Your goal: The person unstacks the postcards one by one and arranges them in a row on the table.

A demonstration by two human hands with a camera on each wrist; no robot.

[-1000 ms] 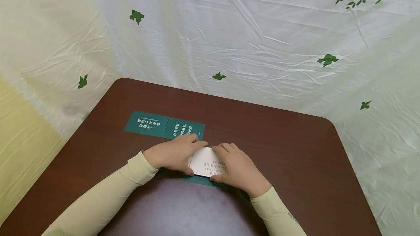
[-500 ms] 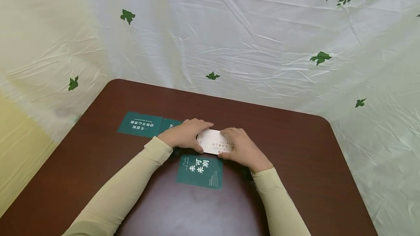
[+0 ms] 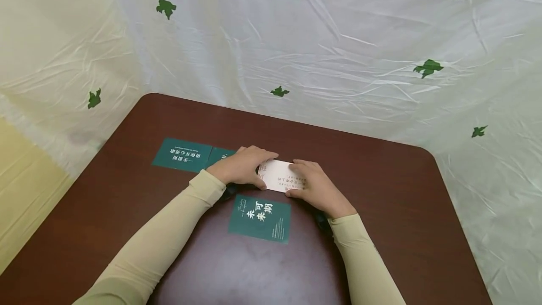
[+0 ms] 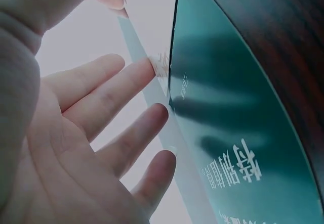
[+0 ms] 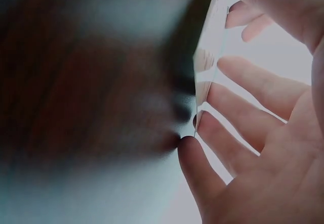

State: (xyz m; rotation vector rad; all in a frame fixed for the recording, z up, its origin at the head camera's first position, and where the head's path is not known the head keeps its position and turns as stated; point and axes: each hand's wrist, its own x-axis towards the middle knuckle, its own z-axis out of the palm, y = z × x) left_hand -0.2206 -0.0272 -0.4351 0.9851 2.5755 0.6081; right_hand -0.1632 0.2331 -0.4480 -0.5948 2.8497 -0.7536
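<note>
A white card [image 3: 277, 175] with printed writing lies between both hands near the middle of the table in the head view. My left hand [image 3: 243, 166] holds its left end, thumb on the near edge and fingers on the far one. At the right end, my right hand [image 3: 319, 187] grips it the same way. Part of a green card [image 3: 220, 155] with white writing is hidden behind the left hand; its surface also fills much of the left wrist view. In the right wrist view, fingertips touch the white card's edge [image 5: 205, 64].
Another green card [image 3: 182, 154] lies at the far left, its side against the partly hidden one. Nearer the body is a green card [image 3: 260, 218] with large white characters. The brown table [image 3: 402, 211] ends at white curtains [image 3: 338, 51] printed with green leaves.
Both hands have carried the white card away from the body, off the near green card, which now shows fully. The left hand now covers more of the second far green card.
</note>
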